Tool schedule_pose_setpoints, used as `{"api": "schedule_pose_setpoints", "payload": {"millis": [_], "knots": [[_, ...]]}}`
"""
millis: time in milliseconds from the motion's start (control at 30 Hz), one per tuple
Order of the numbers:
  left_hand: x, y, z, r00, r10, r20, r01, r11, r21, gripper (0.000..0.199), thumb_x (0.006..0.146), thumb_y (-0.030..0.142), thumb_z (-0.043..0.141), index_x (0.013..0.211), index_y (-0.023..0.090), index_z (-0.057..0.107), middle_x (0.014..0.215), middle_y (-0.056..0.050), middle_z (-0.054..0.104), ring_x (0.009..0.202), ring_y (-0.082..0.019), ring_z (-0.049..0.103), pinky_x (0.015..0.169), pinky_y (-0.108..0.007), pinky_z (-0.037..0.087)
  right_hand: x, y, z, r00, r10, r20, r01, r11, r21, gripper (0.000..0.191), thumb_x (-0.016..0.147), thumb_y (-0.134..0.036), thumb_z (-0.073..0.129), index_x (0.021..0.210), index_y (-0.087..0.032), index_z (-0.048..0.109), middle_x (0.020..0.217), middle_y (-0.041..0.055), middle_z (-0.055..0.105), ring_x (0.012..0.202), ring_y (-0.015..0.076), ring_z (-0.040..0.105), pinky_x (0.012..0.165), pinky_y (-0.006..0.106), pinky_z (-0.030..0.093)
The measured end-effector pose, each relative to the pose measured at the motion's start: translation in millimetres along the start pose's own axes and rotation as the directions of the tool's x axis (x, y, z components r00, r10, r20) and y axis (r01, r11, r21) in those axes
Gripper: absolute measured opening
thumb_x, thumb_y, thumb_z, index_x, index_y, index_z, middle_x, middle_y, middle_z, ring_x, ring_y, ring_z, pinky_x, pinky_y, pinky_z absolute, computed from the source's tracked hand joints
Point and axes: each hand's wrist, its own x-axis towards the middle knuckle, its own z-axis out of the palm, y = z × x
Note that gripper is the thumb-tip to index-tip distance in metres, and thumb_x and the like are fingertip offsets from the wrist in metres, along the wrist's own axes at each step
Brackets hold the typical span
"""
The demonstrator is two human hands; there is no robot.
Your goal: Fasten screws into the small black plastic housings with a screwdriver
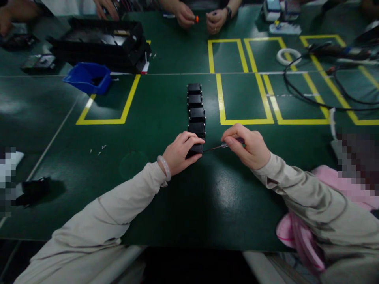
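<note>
My left hand (181,153) grips the nearest of several small black boxes, with its fingers on the far side and its thumb along the near side. That black box (195,149) ends a straight row running away from me. The other black boxes (197,114) have small shiny screw heads on their left and right sides. In my right hand (248,145) is a thin screwdriver (224,145), held in a pinch around its handle. Its shaft points left, and the tip meets the right side of the held box. Part of that box is hidden under my fingers.
Loose screws (102,148) lie to the left on the green table (166,221). Farther off are a blue bin (89,77) and a large black tray (97,49). Black cables (299,92) and a white ring (288,56) lie right. Another person's hands (186,15) are across the table.
</note>
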Motion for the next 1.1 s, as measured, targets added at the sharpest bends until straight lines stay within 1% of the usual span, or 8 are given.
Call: {"api": "schedule_pose_setpoints", "payload": {"millis": [200, 333, 433, 567, 667, 800, 933, 1100], "knots": [[0.5, 1.0, -0.7, 1.000, 0.002, -0.003, -0.002, 1.000, 0.000, 0.034, 0.090, 0.025, 0.063, 0.122, 0.019, 0.054, 0.120, -0.011, 0.055, 0.112, -0.025, 0.055, 0.098, -0.045, 0.049, -1.4, -0.1, 1.8, 0.999, 0.038, -0.026, -0.037, 0.999, 0.020, 0.009, 0.094, -0.020, 0.049, 0.100, -0.021, 0.056, 0.077, -0.0013, 0.066, 0.062, 0.0103, 0.065, 0.060, 0.022, 0.051], [0.7, 0.7, -0.6, 1.000, 0.002, -0.004, -0.002, 1.000, -0.003, 0.034, 0.090, 0.025, 0.063, 0.122, 0.019, 0.054, 0.120, -0.010, 0.055, 0.113, -0.025, 0.055, 0.099, -0.044, 0.049, -1.5, 1.4, 1.6, 1.000, 0.028, -0.002, -0.028, 0.999, 0.016, 0.006, 0.095, -0.025, 0.051, 0.096, -0.021, 0.056, 0.074, -0.0021, 0.065, 0.060, 0.0097, 0.063, 0.057, 0.021, 0.049], [0.6, 0.3, -0.4, 1.000, -0.002, 0.003, 0.002, 1.000, -0.002, 0.034, 0.090, 0.025, 0.063, 0.123, 0.020, 0.054, 0.120, -0.010, 0.055, 0.113, -0.026, 0.055, 0.099, -0.045, 0.049, -1.5, 2.0, 1.5, 0.999, 0.044, 0.005, -0.044, 0.999, 0.014, 0.010, 0.095, -0.030, 0.052, 0.091, -0.022, 0.057, 0.071, -0.0023, 0.064, 0.057, 0.0095, 0.061, 0.053, 0.021, 0.047], [0.8, 0.6, -0.5, 1.000, -0.002, 0.002, 0.002, 1.000, -0.004, 0.035, 0.090, 0.024, 0.064, 0.123, 0.020, 0.054, 0.120, -0.010, 0.055, 0.113, -0.026, 0.055, 0.099, -0.045, 0.049, -1.6, 1.2, 2.0, 0.997, 0.073, -0.011, -0.073, 0.997, 0.019, 0.005, 0.093, -0.024, 0.052, 0.093, -0.022, 0.057, 0.074, -0.0016, 0.065, 0.060, 0.0103, 0.064, 0.056, 0.022, 0.050], [1.0, 0.9, -0.9, 1.000, -0.002, 0.004, 0.002, 1.000, -0.007, 0.035, 0.089, 0.024, 0.064, 0.122, 0.019, 0.054, 0.120, -0.011, 0.055, 0.112, -0.026, 0.055, 0.098, -0.044, 0.049, -1.1, 0.4, 2.3, 0.998, 0.048, -0.035, -0.047, 0.999, 0.022, 0.008, 0.091, -0.019, 0.051, 0.097, -0.021, 0.056, 0.077, -0.0015, 0.066, 0.064, 0.0103, 0.066, 0.061, 0.021, 0.052], [0.9, 0.6, -0.7, 1.000, -0.002, 0.002, 0.002, 1.000, -0.004, 0.035, 0.090, 0.024, 0.064, 0.123, 0.020, 0.054, 0.121, -0.010, 0.055, 0.112, -0.025, 0.055, 0.098, -0.045, 0.049, -0.3, 0.5, 1.7, 1.000, 0.016, -0.022, -0.015, 1.000, 0.017, 0.004, 0.093, -0.022, 0.052, 0.094, -0.021, 0.056, 0.075, -0.0023, 0.065, 0.062, 0.0094, 0.065, 0.058, 0.020, 0.050], [0.4, 0.5, -0.2, 1.000, -0.003, 0.003, 0.003, 1.000, 0.003, 0.035, 0.090, 0.025, 0.064, 0.123, 0.021, 0.053, 0.121, -0.010, 0.055, 0.113, -0.025, 0.055, 0.099, -0.046, 0.049, -0.8, 1.2, 1.4, 1.000, 0.025, 0.002, -0.025, 0.999, 0.022, 0.009, 0.095, -0.027, 0.053, 0.090, -0.021, 0.057, 0.070, -0.0030, 0.064, 0.057, 0.0088, 0.061, 0.053, 0.020, 0.048], [0.6, 0.4, -0.2, 1.000, 0.002, -0.003, -0.002, 1.000, -0.003, 0.035, 0.090, 0.024, 0.064, 0.123, 0.020, 0.053, 0.120, -0.010, 0.055, 0.112, -0.025, 0.055, 0.098, -0.046, 0.049, -2.2, 0.9, 2.7, 0.998, 0.059, -0.015, -0.059, 0.998, 0.024, 0.006, 0.093, -0.022, 0.051, 0.097, -0.022, 0.056, 0.076, -0.0014, 0.066, 0.062, 0.0102, 0.065, 0.059, 0.021, 0.051]]}}
